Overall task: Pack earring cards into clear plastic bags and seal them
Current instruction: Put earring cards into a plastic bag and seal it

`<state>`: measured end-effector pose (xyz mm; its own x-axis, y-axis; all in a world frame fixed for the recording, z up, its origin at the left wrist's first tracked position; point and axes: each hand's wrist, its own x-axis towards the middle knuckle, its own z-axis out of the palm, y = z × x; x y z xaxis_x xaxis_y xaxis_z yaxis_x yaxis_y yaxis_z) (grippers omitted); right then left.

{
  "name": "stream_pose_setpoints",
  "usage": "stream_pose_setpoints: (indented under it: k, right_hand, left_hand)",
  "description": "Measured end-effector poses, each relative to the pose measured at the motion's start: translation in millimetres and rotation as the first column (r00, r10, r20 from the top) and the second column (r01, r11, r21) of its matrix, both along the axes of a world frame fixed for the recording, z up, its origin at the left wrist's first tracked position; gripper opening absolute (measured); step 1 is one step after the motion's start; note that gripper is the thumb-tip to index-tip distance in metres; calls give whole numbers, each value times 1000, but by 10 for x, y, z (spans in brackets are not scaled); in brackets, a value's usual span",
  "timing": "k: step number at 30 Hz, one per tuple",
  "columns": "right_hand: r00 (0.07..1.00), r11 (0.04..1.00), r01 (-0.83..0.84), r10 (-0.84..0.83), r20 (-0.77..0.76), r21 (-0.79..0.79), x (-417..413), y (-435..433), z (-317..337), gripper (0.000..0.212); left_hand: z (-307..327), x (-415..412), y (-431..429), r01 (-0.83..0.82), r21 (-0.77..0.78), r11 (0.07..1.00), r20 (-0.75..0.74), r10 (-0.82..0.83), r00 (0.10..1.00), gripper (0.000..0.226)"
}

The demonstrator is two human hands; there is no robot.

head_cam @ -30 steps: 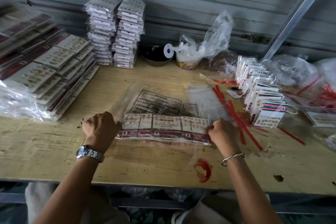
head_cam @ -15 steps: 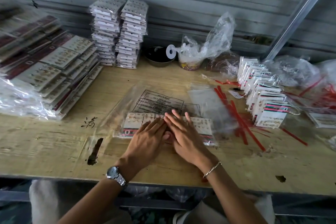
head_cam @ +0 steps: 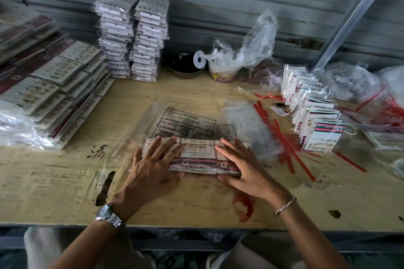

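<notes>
Earring cards [head_cam: 197,152], white, red-striped, in clear plastic bag [head_cam: 203,170], perhaps sealed: flat on wooden table [head_cam: 54,183].
Left hand [head_cam: 153,172]: spread fingers press left end.
Right hand [head_cam: 247,170]: straight fingers press right end.
Change: our hands, touching mid-pack before, now apart.

Scuffed wooden bench [head_cam: 65,192], and it's crowded: two tall stacks of bagged cards [head_cam: 133,37] at the far edge, a sprawling pile [head_cam: 50,85] on the left, a dark bowl [head_cam: 185,67] and a plastic-stuffed cup [head_cam: 223,72] far centre. Right side, a leaning row of cards [head_cam: 314,111] beside scattered red strips [head_cam: 282,135]. Centre, flat clear bags [head_cam: 185,120], with a long packet of cards [head_cam: 196,157] on their near edge.
</notes>
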<state>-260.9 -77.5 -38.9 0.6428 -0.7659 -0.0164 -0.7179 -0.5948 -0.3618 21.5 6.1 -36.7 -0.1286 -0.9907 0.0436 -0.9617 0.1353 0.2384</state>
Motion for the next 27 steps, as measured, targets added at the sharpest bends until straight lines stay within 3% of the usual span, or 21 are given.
stream_pose_setpoints:
  k: [12,17,21,24,27]
  right_hand:
    - [999,998,-46,46,-20,31,-54,-29,77,77]
    - [1000,993,-19,18,7,115,-205,-138,171,87]
    - [991,993,76,-86,107,94,-288,-235,251,61]
    - [957,982,189,-184,226,0,-378,-297,451,36]
    - [862,973,164,-222,457,162,-437,-328,708,30]
  left_hand:
    - [7,91,-24,78,-27,997,-83,-80,993,73]
    - [158,200,-22,85,-287,954,-225,-154,962,66]
    - [277,292,-11,107,-465,879,-204,-224,953,52]
    - [409,392,-11,-90,-449,889,-349,-82,934,39]
    - [555,471,-24,-361,-369,856,-580,91,809,46]
